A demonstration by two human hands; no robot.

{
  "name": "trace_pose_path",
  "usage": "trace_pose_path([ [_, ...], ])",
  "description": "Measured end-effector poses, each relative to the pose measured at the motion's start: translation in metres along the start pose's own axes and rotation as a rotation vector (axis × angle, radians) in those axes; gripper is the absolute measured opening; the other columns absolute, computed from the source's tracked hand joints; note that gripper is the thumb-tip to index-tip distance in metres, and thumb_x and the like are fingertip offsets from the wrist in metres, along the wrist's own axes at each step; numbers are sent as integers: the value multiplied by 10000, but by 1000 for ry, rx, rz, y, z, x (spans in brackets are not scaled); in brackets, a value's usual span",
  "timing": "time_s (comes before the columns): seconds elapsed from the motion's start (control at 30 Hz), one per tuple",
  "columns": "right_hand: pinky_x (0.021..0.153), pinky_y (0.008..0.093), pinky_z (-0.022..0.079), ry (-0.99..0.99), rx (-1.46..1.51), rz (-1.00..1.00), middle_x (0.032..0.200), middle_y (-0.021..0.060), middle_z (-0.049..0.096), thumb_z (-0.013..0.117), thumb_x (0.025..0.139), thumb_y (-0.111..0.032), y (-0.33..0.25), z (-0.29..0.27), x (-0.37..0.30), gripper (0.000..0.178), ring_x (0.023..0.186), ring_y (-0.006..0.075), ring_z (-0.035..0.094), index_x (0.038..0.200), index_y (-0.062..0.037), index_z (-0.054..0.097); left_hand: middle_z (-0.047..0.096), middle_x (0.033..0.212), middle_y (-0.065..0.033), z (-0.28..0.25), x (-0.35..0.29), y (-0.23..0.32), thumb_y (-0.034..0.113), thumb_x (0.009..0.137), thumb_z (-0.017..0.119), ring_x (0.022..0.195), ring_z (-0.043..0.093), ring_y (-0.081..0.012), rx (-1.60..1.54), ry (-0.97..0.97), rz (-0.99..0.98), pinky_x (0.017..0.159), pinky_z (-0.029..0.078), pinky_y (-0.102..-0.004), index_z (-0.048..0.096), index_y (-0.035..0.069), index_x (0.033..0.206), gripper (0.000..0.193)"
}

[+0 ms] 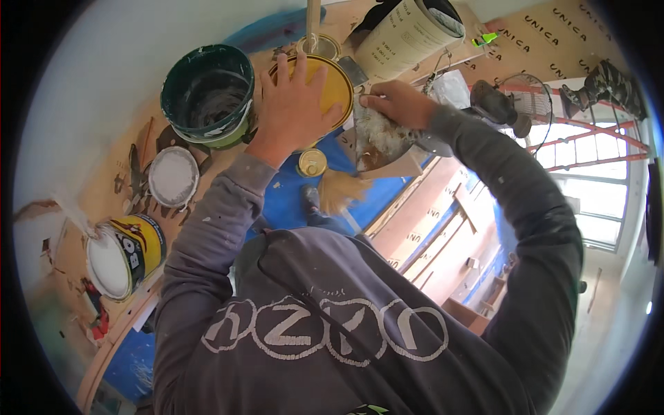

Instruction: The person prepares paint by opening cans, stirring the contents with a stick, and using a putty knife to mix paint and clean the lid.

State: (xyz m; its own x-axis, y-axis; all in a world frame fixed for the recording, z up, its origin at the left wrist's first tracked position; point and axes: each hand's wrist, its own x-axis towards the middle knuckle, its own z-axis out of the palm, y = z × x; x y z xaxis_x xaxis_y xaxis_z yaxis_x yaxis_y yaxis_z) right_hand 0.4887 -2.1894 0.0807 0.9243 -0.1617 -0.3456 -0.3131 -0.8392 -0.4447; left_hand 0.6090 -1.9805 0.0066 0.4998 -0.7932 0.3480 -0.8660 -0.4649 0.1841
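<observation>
My left hand [297, 104] lies with fingers spread across the round golden lid [334, 86] of a can. Just right of that lid is my right hand [401, 105], its fingers curled and the thumb toward the rim. Whatever it grips, if anything, is hidden. Below the right hand is a flat piece smeared white and brown [380, 142]; I cannot make out its kind. A small golden tin [312, 163] shows under my left wrist. Left of my left hand stands a dark green bucket [207, 93], its inside coated with grey residue.
A white round lid [173, 177] lies among tools at left, near a yellow tub [142, 245] with a white top. Behind the can are a stick [313, 24] and a roll of sandpaper [411, 38]. A red-orange ladder [588, 135] stands at right, with a person's boot [570, 100] near it.
</observation>
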Motion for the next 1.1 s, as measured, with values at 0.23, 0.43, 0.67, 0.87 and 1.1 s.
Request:
trace_pose_path([
  [0.23,708,396,473,68,-161,-45,717,129,597,582,1043,-458,6,16,13,488,696,223,550,965,18,656,427,1545,-232,3,-1,-4,467,966,534,1447,328,-492,-3,1,7,1119,264,-692,526,122,1474,614],
  [0.43,729,385,482,221,405,-71,800,116,645,601,1051,-385,47,66,3,411,748,197,565,983,16,654,430,1547,-227,7,3,1,436,984,522,1436,340,-493,-2,13,22,1105,278,-701,547,142,1458,557],
  [0.67,722,407,476,166,124,-52,788,208,625,606,1038,-395,7,30,4,437,730,269,559,965,35,627,436,1555,-225,4,-2,-3,405,995,528,1416,365,-489,26,7,17,1115,265,-678,540,155,1476,542],
  [0.87,702,391,464,433,623,-102,747,181,573,577,1055,-409,50,108,11,460,705,231,494,916,30,585,424,1567,-225,2,7,6,395,1001,521,1426,351,-495,24,0,55,1115,264,-669,527,165,1484,535],
  [1.1,688,422,450,331,585,-168,751,194,560,582,1048,-424,54,86,20,474,696,289,496,886,21,592,391,1584,-236,1,2,-4,465,1005,513,1452,321,-472,17,-54,53,1124,247,-663,496,159,1507,589],
])
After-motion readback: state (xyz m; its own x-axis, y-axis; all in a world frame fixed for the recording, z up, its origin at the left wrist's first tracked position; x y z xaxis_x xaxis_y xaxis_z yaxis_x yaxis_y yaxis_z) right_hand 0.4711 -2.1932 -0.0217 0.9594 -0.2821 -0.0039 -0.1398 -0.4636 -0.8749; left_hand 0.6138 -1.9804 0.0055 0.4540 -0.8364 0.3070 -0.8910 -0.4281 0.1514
